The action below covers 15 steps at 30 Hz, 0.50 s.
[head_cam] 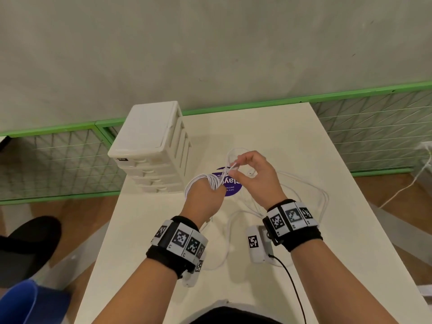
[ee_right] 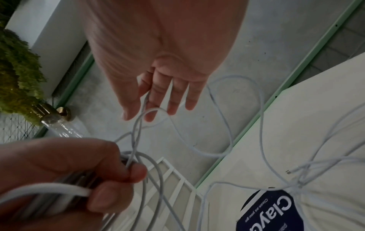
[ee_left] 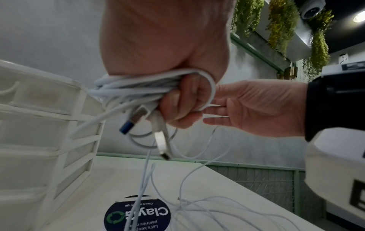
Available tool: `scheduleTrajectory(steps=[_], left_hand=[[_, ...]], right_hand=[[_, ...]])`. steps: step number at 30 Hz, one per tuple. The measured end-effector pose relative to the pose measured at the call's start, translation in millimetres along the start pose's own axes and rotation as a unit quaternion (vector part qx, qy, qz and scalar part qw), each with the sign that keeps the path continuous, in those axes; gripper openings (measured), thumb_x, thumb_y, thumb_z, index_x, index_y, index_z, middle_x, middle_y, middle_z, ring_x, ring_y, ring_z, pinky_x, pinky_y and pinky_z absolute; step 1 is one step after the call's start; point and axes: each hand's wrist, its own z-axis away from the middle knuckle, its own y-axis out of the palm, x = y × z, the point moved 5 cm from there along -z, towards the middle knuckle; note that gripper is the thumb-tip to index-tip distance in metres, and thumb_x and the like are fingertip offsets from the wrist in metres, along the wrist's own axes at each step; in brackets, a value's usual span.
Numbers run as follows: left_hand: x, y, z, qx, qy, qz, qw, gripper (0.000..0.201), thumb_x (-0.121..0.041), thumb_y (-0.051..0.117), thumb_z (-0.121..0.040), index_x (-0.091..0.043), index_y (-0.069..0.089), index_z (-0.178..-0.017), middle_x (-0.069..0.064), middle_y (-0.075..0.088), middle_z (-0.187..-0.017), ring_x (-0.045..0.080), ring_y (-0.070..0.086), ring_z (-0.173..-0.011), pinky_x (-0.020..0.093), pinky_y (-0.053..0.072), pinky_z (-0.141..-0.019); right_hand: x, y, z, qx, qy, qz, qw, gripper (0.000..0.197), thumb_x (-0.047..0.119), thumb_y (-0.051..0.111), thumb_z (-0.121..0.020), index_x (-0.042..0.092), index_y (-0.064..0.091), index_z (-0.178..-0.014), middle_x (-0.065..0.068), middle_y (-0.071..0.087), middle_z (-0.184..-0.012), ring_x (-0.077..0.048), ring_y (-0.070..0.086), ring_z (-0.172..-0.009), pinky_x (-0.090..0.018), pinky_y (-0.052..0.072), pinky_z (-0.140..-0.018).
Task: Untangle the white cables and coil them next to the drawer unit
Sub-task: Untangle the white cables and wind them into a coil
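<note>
My left hand (head_cam: 205, 195) is closed in a fist round a coiled bundle of white cables (head_cam: 210, 180), seen close in the left wrist view as a thick coil (ee_left: 138, 87) with two USB plugs (ee_left: 134, 120) hanging below the fingers. My right hand (head_cam: 252, 174) is raised beside it and pinches a thin white cable strand (head_cam: 232, 166) between thumb and forefinger (ee_right: 146, 96); its other fingers are extended. More loose white cable (head_cam: 311, 190) lies tangled on the table to the right. The white drawer unit (head_cam: 152, 146) stands just left of my left hand.
A round purple sticker (head_cam: 233, 185) lies on the white table (head_cam: 315, 242) under the hands. A white device with a black lead (head_cam: 259, 244) rests near my right wrist. Green mesh fencing (head_cam: 374, 132) runs behind the table. A blue object (head_cam: 25, 305) is at the lower left.
</note>
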Motion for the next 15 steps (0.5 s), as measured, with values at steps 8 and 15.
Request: scheduleTrajectory(steps=[8,15], left_hand=[[-7,-4,-2,-0.009,-0.011,0.140,0.990,0.038,-0.023,0.058,-0.089,-0.015,0.048,-0.053,-0.001,0.046,-0.045,0.013,0.042,-0.035,0.023,0.034,-0.041],[27,-53,-19,-0.178,-0.082,0.283,0.939,0.009,-0.016,0.059,-0.086,-0.012,0.058,-0.077,-0.004,0.052,-0.062,0.012,0.043,-0.049,0.021,0.036,-0.044]], right_hand=[[-2,4,2,0.069,0.009,0.083,0.994,0.004,0.016,0.070,-0.081,0.020,0.069,-0.080,0.014,0.063,-0.072,0.005,0.055,-0.068,-0.010,0.042,-0.070],[-38,-57,-13,-0.026,0.074,0.231,0.970,0.016,0.015,0.059,-0.090,0.009,0.071,-0.097,0.001,0.068,-0.083,-0.020,0.065,-0.077,-0.030,0.050,-0.080]])
